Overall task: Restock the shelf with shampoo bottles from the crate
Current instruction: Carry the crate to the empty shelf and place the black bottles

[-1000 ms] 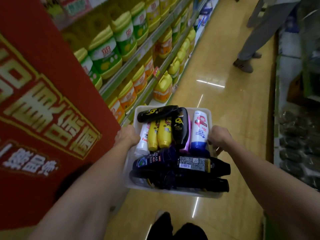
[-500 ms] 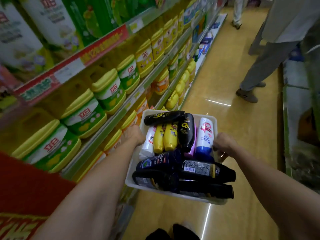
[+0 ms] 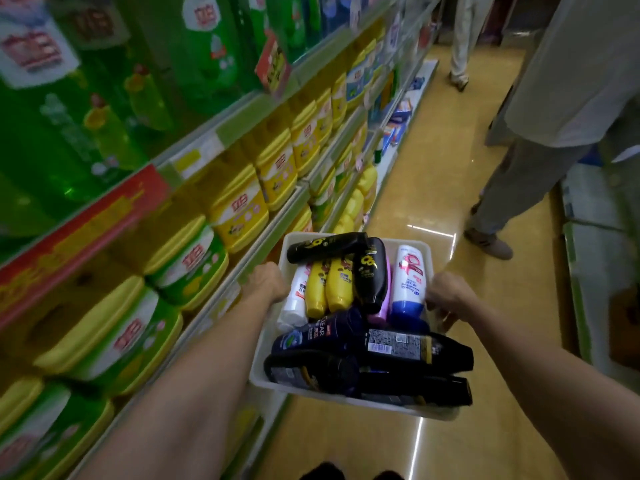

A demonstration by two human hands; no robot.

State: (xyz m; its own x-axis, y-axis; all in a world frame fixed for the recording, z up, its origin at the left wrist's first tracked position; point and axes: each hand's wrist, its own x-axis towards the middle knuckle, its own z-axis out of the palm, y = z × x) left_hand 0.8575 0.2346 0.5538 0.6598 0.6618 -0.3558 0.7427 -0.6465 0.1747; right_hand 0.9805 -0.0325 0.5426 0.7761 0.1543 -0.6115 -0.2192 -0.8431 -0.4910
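Head view, one item: crate (image 3: 429,412), white, carried at waist level between both hands. Left hand (image 3: 268,283) gripped the left rim, fingers curled over the edge; right hand (image 3: 450,296) gripped the right rim, fingers wrapped under it. Contents: shampoo bottles (image 3: 372,344) heaped loose, none upright. Black bottle (image 3: 327,246) lay crosswise on top at the far end, beyond both hands; dark bottles stacked at the near end, between the forearms, their caps overhanging the right wall. Shelf (image 3: 273,233) ran just left of the left hand, filled with yellow and green tubs, not shampoo; no bottle placed yet.

Risks, as judged:
- Tilt of the crate would likely roll the top black bottle off the far rim.
- Left knuckles passed close to the shelf edge; a knock could jolt the load.
- Bystander (image 3: 540,161) stood ahead, right of the right hand; collision possible in the narrow aisle.
- Overhanging caps could catch and drag bottles out.
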